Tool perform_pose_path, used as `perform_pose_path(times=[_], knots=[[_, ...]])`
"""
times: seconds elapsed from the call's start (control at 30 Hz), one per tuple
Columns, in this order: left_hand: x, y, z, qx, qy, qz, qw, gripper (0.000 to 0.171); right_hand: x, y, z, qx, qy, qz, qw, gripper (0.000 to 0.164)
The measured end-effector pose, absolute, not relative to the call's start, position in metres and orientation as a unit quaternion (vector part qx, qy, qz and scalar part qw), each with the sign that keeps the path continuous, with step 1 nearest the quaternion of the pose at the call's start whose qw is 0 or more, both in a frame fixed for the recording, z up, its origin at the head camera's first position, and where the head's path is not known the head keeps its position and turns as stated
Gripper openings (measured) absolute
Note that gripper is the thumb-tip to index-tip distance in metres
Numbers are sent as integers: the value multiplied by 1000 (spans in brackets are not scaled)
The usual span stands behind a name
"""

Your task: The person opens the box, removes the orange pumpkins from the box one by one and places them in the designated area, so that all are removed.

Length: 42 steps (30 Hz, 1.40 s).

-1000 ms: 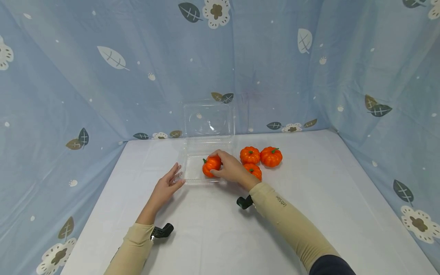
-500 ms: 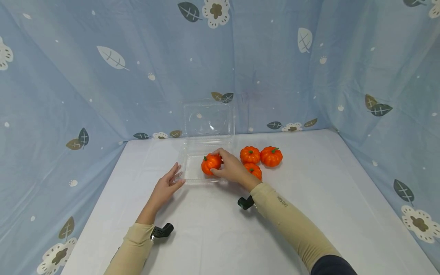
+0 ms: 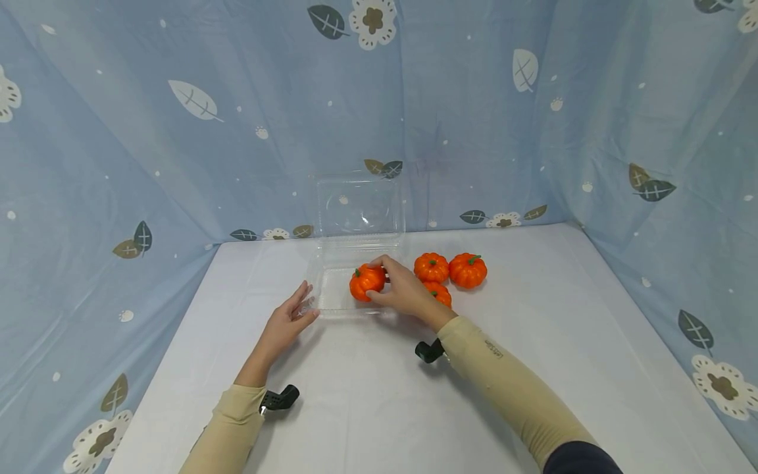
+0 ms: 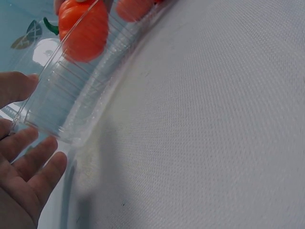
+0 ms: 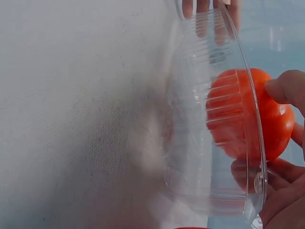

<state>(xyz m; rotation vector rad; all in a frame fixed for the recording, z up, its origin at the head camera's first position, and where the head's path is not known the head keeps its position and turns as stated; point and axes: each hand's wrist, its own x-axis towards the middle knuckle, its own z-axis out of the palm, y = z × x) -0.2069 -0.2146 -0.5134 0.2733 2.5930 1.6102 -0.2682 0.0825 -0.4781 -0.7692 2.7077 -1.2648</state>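
A clear plastic clamshell box (image 3: 334, 291) stands on the table with its lid (image 3: 360, 209) raised at the back. My right hand (image 3: 404, 288) grips a small orange toy pumpkin (image 3: 362, 284) inside the base, thumb on the near side and fingers on the far side. Through the box wall in the right wrist view, the pumpkin (image 5: 275, 117) shows its lower part. My left hand (image 3: 285, 327) rests against the box's left front corner. The left wrist view has its thumb at the rim and its fingers loosely spread outside the wall.
Just right of the box sit three more orange pumpkins: one at the back (image 3: 431, 267), one farther right (image 3: 468, 270), and one partly behind my right wrist (image 3: 439, 294). A white cloth covers the table (image 3: 355, 395); a blue patterned curtain (image 3: 474, 118) surrounds it.
The pumpkin in my right hand has turned, its stem tipping more upward, and shifted slightly within the box. My right forearm has moved a little right. The left hand stays put.
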Motion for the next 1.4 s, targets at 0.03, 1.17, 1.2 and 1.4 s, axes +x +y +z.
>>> perform_pose_path(times=[0.03,1.17,1.2,1.4], knots=[[-206,-214,-512,90,845,526,39,79,-268,84,-478,-248,876,-412,28,50],[-189,-201,-474,88,849,519,47,75,-251,136,-454,-222,876,-428,-4,56],[-189,-201,-474,88,848,520,46,75,-250,139,-454,-221,877,-427,-6,56],[-189,-201,-475,90,848,521,45,75,-248,155,-458,-206,876,-436,-14,57]])
